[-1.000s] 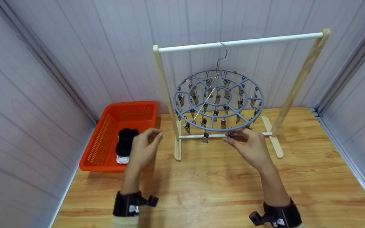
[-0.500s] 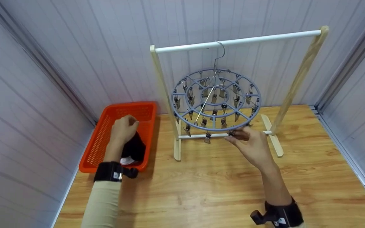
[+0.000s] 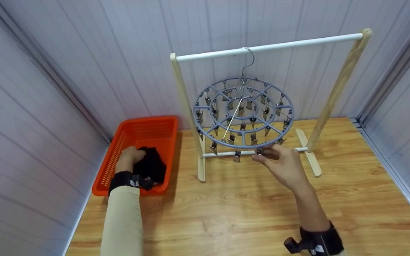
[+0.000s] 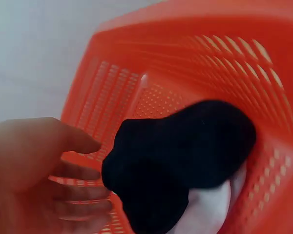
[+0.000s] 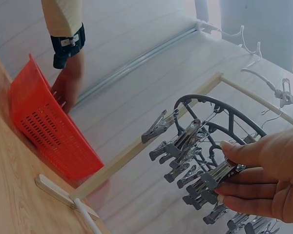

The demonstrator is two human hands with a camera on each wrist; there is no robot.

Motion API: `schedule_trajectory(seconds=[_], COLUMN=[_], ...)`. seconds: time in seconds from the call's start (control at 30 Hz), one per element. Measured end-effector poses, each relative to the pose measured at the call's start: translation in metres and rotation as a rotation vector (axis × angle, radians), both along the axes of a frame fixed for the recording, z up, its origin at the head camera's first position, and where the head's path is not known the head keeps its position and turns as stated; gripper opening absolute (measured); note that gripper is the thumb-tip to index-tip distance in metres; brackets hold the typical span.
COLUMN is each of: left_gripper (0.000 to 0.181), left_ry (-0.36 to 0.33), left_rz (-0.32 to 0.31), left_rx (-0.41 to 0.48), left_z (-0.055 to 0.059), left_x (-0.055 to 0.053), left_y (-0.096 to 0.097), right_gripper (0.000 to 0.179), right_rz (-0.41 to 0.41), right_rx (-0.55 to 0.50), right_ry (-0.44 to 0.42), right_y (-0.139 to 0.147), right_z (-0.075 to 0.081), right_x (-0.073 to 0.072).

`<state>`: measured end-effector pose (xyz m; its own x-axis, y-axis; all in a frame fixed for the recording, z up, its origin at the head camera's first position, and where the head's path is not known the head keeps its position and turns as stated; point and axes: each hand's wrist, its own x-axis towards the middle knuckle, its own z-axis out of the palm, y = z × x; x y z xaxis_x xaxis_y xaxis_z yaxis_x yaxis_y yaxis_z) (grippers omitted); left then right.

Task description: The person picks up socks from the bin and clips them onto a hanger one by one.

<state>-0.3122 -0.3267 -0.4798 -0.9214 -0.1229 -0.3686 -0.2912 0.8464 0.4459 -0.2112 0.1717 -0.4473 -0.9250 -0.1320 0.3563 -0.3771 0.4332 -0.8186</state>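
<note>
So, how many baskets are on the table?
1. The orange basket is on the table's left side, beside the drying rack. The left hand reaches into it, at the black cloth.

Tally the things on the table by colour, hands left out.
Orange: 1, the basket
Black: 1, the sock
White: 1, the cloth under the sock
Grey: 1, the clip hanger
Wood and white: 1, the rack
Total: 5

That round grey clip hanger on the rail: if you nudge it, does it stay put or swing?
The round clip hanger would probably swing and turn, since it hangs by one wire hook from the white rail. Its clips dangle loosely, so they would likely jiggle. The right hand pinching a front clip probably steadies it.
</note>
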Motion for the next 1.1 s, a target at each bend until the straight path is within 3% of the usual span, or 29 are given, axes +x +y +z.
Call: schedule_trajectory(seconds=[0.1,0.17,0.33,0.47,0.57,0.73,0.83,0.93,1.1], left_gripper=[0.059,0.062,0.067,0.060,0.056,0.045,0.027,0.019,0.033], left_ry=[-0.074,-0.088,-0.078,-0.043,0.038,0.216,0.260,0.257,0.252], left_rz=[0.107,0.162,0.217,0.233,0.247,0.353,0.405,0.382,0.297], left_rx=[0.143,0.221,0.308,0.297,0.234,0.087,0.078,0.095,0.140], left_z=[0.003,0.002,0.001,0.000,-0.002,-0.013,-0.020,-0.024,-0.027], left_x=[0.014,0.014,0.015,0.013,0.009,-0.001,-0.005,-0.007,-0.011], left_y=[0.004,0.005,0.006,0.005,0.003,0.001,-0.001,-0.003,-0.006], right_gripper=[0.027,0.027,0.027,0.027,0.025,0.023,0.022,0.022,0.021], right_rz=[0.031,0.031,0.028,0.035,0.038,0.039,0.038,0.037,0.019], right_rx=[0.007,0.007,0.015,0.019,0.015,0.013,0.014,0.017,0.028], right_ry=[-0.012,-0.015,-0.022,-0.029,-0.033,-0.033,-0.026,-0.016,-0.014], right_y=[0.007,0.007,0.007,0.006,0.006,0.005,0.004,0.004,0.003], right_z=[0.004,0.004,0.003,0.004,0.005,0.005,0.005,0.005,0.006], right_x=[-0.001,-0.001,-0.001,-0.002,-0.002,-0.001,-0.001,-0.001,0.001])
